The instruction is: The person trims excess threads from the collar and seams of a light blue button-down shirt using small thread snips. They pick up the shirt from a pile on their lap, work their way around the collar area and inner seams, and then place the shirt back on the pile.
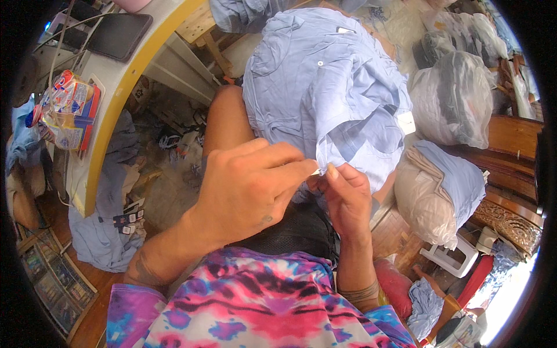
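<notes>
A light blue shirt [293, 75] lies bunched over my lap and knees, with a small white button [319, 63] and a white tag [405, 122] showing on it. My left hand [249, 188] is closed in a pinch at the shirt's near edge. Between its fingertips is a tiny white thing, too small to name. Right beside it, my right hand [348, 194] pinches the same edge of the cloth between thumb and fingers. The fingertips of both hands almost meet, and part of the right fingers is hidden behind the fabric.
At left stands a yellow-edged table [125, 81] with a dark phone or tablet [120, 36] and a colourful plastic packet [68, 110]. Blue garments [104, 238] lie below it. Clear bags of clothes [452, 98], a folded bundle [438, 191] and a white stool [452, 258] are at right.
</notes>
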{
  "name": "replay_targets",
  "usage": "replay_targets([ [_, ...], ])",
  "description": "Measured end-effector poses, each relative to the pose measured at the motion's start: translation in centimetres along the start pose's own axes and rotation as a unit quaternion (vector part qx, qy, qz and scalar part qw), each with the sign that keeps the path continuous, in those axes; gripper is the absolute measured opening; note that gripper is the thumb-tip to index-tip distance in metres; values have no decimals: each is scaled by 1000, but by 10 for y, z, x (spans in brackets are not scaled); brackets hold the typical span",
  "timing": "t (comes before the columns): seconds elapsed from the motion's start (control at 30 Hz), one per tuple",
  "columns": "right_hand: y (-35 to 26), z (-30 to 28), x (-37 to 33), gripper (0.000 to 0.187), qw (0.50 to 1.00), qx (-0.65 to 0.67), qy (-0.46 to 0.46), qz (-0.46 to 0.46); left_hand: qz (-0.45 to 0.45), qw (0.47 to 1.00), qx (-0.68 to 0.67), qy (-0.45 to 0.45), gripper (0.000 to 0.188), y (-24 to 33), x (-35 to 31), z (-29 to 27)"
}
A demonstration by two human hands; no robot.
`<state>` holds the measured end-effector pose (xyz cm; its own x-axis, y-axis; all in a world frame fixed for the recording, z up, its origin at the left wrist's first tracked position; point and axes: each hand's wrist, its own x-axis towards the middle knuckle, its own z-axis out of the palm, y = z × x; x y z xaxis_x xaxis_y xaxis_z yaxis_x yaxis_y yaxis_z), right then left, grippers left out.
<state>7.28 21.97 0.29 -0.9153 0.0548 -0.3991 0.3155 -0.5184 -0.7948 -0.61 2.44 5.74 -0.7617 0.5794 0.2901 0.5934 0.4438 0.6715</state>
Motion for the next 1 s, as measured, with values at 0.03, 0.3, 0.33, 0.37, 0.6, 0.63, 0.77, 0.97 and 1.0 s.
replay_targets([
  [0.03,0,0,1,28,1000,-5,-3,-1,4,1000,0,2,23,-1,0,0],
  [0.3,2,-1,1,32,999,27,-8,18,-124,981,-136,61,22,-5,-8,-2],
  [0.33,2,1,1,33,999,46,-10,26,-179,963,-191,67,22,-3,-6,-1],
  [0.37,2,2,0,33,997,66,-11,34,-229,926,-299,34,21,-6,-5,6],
  [0.6,-1,-1,-1,30,996,-75,44,36,-323,796,-510,-48,22,-27,4,58],
  [0.63,-4,-4,-4,29,988,-127,78,44,-328,784,-525,-43,22,-23,9,56],
  [0.77,-17,16,-24,23,975,-144,169,-9,-338,781,-523,-43,21,-18,13,60],
  [0.97,-16,30,-29,21,945,-217,235,-73,-275,817,-506,29,18,-11,3,89],
  [1.0,-17,31,-29,20,938,-238,240,-78,-276,813,-511,31,18,-9,3,89],
])
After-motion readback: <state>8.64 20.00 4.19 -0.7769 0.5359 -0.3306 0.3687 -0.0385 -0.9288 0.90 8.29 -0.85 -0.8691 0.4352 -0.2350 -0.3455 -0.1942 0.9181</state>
